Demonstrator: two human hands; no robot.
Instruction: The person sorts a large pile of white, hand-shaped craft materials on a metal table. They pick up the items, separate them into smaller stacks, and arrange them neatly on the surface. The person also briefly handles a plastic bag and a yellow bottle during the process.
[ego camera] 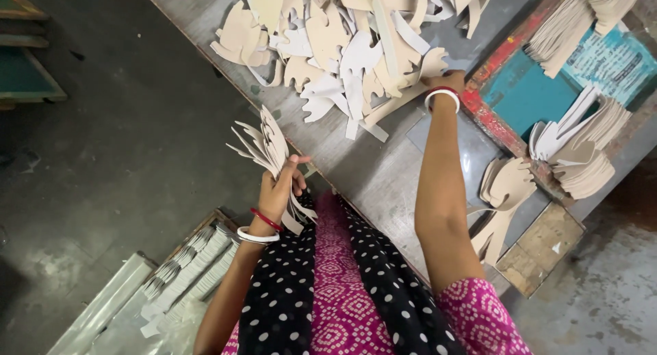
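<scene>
My left hand (279, 188) grips a fanned bunch of beige cardboard cut-outs (264, 144), held upright beside the table's near edge. My right hand (450, 78) reaches far across the grey table (383, 170) and rests on the edge of a loose heap of the same cut-outs (342, 40). Its fingers are mostly hidden behind the wrist and bangles, so I cannot see whether they pinch a piece. Both wrists wear red and white bangles.
A red-framed tray with a teal bottom (527, 95) at the right holds stacked cut-outs (582, 149). More cut-outs (506, 184) lie by a wooden block (540, 249). A box of stacked white pieces (191, 269) sits on the dark floor at the lower left.
</scene>
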